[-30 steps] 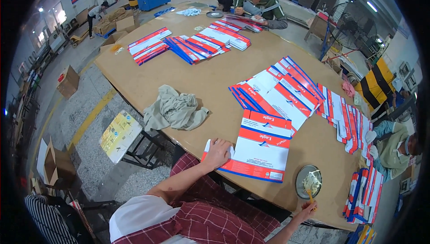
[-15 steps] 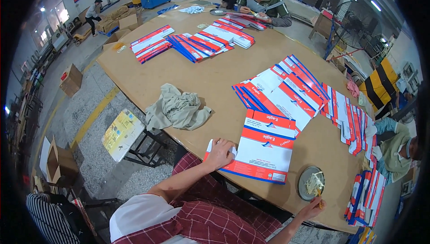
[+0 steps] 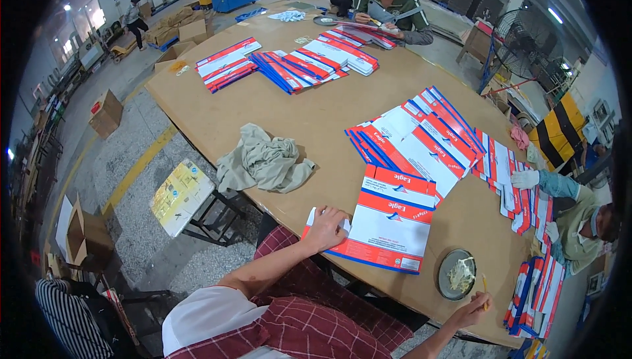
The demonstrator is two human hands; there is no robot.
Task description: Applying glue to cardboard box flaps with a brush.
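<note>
Under my left hand [image 3: 327, 228], a flat printed carton [image 3: 388, 224] in white, red and blue lies by the near table edge. My left fingers are bent over its left end and hold it there. My right hand [image 3: 473, 311] is closed round a thin yellow stick [image 3: 486, 284], which points up; whether it has a brush tip is too small to tell. Just left of that hand sits a round grey dish [image 3: 445, 288] with a pale, stringy paste-like mass [image 3: 460, 273] in it. The stick is beside the dish, apart from it.
Fanned flat cartons [image 3: 421, 138] lie beyond mine, with more stacks [image 3: 316, 59] at the far side. A crumpled grey-green cloth [image 3: 263, 161] lies left on the brown table [image 3: 197, 105]. A gloved co-worker [image 3: 586, 227] works at right, another person [image 3: 392, 3] opposite. A stool [image 3: 182, 197] stands left.
My right hand has drawn away from the dish to the right, and the stick has left the dish's edge. The co-worker at right has stretched a gloved hand onto the cartons. My left hand stays put.
</note>
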